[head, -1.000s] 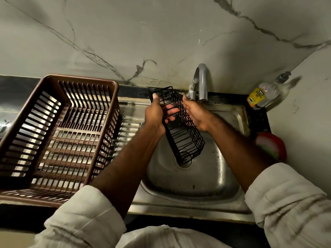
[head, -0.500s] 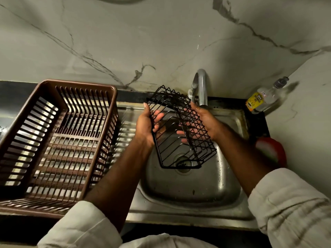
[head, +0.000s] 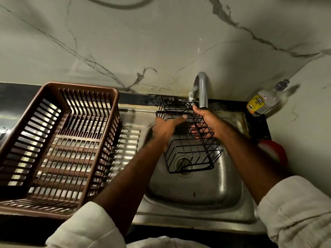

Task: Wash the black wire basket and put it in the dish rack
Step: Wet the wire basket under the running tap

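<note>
— What lies beyond the hands?
— A pale marble wall with dark veins, and below it a dark surface carrying a stainless steel sink.
— Anything hard to make out?
— A red round object right of the right forearm is blurred and half covered by it; I can't name it. I also can't tell whether the curved steel tap is running.
— The containers?
— The black wire basket hangs tilted over the sink bowl, its near end above the drain. A brown slatted plastic dish rack sits left of the left hand, well apart from the basket. A clear bottle with a yellow label leans beyond the right hand.
— And the hands?
— The left hand grips the basket's left rim, one finger stretched along a top wire. The right hand clasps the right wall, its fingers showing through the mesh.
</note>
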Available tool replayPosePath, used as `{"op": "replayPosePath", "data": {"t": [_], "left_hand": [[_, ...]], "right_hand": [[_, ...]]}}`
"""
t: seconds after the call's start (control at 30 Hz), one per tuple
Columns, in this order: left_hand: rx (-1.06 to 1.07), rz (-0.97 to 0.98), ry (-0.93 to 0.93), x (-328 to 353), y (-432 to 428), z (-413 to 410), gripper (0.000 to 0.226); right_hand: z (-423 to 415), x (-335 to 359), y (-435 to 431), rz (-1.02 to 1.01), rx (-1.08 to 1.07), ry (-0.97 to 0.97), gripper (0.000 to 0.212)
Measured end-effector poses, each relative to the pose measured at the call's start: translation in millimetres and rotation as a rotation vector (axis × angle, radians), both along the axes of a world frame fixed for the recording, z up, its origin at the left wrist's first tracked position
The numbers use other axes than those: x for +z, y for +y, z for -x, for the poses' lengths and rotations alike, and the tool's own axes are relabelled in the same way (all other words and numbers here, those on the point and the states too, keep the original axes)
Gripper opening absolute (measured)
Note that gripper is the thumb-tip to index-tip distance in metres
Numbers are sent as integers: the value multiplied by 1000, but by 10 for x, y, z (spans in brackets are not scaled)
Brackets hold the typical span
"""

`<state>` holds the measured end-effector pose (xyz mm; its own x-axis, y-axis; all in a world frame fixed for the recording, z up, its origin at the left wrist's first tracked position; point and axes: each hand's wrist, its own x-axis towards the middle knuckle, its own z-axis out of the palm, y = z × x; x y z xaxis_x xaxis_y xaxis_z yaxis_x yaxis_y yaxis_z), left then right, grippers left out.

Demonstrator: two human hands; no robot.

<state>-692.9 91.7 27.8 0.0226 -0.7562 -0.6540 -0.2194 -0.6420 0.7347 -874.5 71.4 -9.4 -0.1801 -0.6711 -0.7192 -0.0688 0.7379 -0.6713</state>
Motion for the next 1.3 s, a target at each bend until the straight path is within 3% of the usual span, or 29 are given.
{"op": "replayPosePath", "data": {"t": [0.1,0.27,0.57,0.67,0.73,0.9,0.97,1.13,1.3], "left_hand": [[-27,-34,12,-1,5,25,93],[32,3,41,22,-19,91,93],[-8,16,21,-93,52,34,82],[45,37,-41,-150,103,69,84],[70,6,-71,-164,147,97,88],[124,4,-157,-163,177,92,106],[111,37,-186,-169,160,64,105],[103,50,-188,-195,101,-44,88],[30,43,-115,-232,123,-55,81]], "right_hand": [[32,74,38,-28,-2,23,53],[13,119,63,-16,-21,62,45],[-9,114,124,39,30,116,49],[-94,100,120,195,255,445,63],[-183,88,127,293,399,691,60],[-321,118,207,286,812,897,65],[-289,81,237,376,979,901,62],[-169,83,444,573,1140,836,62],[-8,28,472,574,1088,801,70]]}}
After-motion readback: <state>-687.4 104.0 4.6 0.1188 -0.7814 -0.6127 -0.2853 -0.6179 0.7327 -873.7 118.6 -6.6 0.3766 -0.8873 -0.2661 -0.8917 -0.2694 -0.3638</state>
